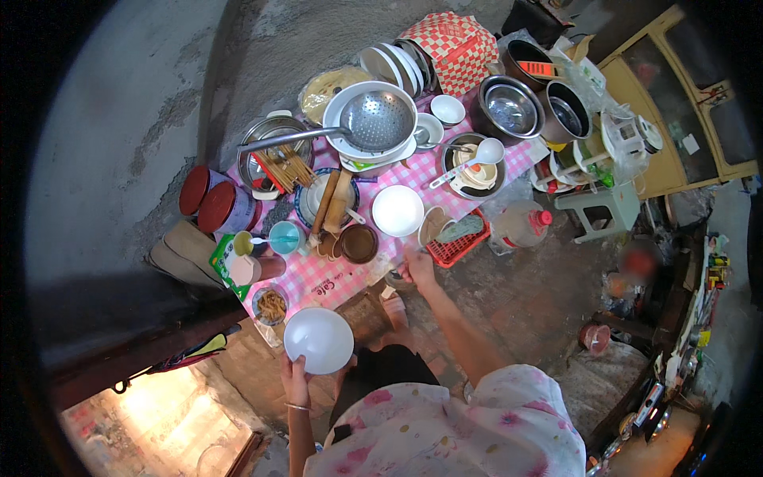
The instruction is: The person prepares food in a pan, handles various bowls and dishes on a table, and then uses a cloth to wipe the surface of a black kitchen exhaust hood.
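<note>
My left hand (296, 375) grips the rim of a white bowl (319, 341), held over the floor just off the table's near edge. My right hand (417, 268) is at the table's front edge, its fingers curled; whether it holds something small I cannot tell. Beyond it, another white bowl (398, 211) sits on the pink checkered tablecloth (351, 275). A clear cup (435, 225) and a green gourd-like vegetable (460, 229) over a red plastic basket (458, 253) lie near my right hand. A brown bowl (358, 243) stands left of them.
A large perforated skimmer (378, 121) rests on a white basin at the back. Metal pots (511, 108), a pan with a white ladle (489, 151), jars and a bowl of brownish strips (270, 306) crowd the table. A large plastic bottle (521, 224) and a green stool (602, 210) stand to the right.
</note>
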Demonstrator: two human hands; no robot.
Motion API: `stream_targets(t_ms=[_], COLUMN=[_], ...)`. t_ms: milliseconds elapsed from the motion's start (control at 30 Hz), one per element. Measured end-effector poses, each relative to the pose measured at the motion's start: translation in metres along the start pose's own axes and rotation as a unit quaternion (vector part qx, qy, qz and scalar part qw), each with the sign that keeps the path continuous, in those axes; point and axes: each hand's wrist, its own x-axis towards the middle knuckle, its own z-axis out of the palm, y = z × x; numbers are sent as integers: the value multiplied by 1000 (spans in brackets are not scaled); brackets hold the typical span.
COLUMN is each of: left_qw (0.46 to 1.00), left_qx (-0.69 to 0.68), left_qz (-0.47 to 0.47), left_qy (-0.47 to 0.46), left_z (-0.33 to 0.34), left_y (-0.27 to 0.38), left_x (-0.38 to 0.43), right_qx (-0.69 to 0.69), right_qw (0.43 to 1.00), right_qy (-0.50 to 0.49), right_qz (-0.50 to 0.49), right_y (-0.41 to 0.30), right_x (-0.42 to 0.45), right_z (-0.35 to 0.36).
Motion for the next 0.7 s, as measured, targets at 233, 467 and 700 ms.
stream_targets(t_ms=[233, 467, 700], left_qw=[999, 1000, 989], left_qx=[-14, 23, 91], left_qz=[15, -8, 38], left_qy=[49, 1, -110], left_z=[6, 7, 30], left_y=[-14, -30, -47], left_x=[-18, -14, 14], right_qx=[101, 44, 15], right_qw=[992, 992, 982], right_qy=[51, 115, 186], right_qz=[51, -27, 19], right_y=[-11, 28, 69], right_x=[73, 31, -120], right_z=[6, -27, -99])
